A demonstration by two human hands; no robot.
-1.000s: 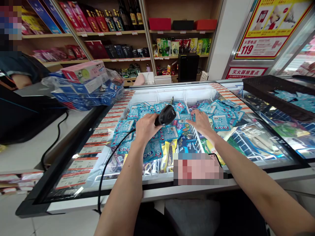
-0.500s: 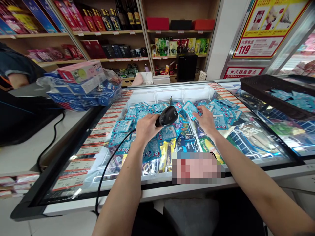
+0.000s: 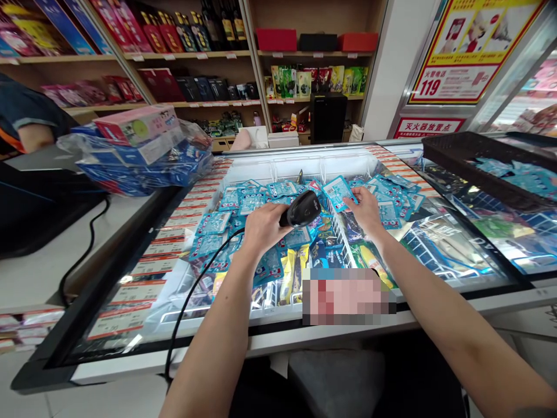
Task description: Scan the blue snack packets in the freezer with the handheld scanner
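Observation:
My left hand [image 3: 265, 224] is closed round the handle of a black barcode scanner [image 3: 303, 209], whose head points to the right. Its cable [image 3: 191, 293] runs down past my forearm. Between the thumb and fingers of my right hand [image 3: 365, 210] is a blue packet [image 3: 337, 193], tilted up with its printed label showing. The scanner head is close to this packet but apart from it. Under and left of the scanner, many similar blue packets [image 3: 213, 223] lie spread over the glass top of a chest freezer [image 3: 143, 354]; more blue packets [image 3: 394, 197] lie right of my right hand.
Wrapped ice-cream-like packs [image 3: 293, 273] and white wire baskets [image 3: 346, 247] show through the glass. A blurred-out flat object [image 3: 348, 297] lies at the front edge. Plastic-wrapped boxes [image 3: 143, 151] stand at the left, a dark tray [image 3: 487, 165] at the right. A person's sleeve [image 3: 32, 110] is at far left.
The scanner and my left hand have shifted slightly to the right, nearer the packet. My right hand has turned the packet so that its label shows more fully.

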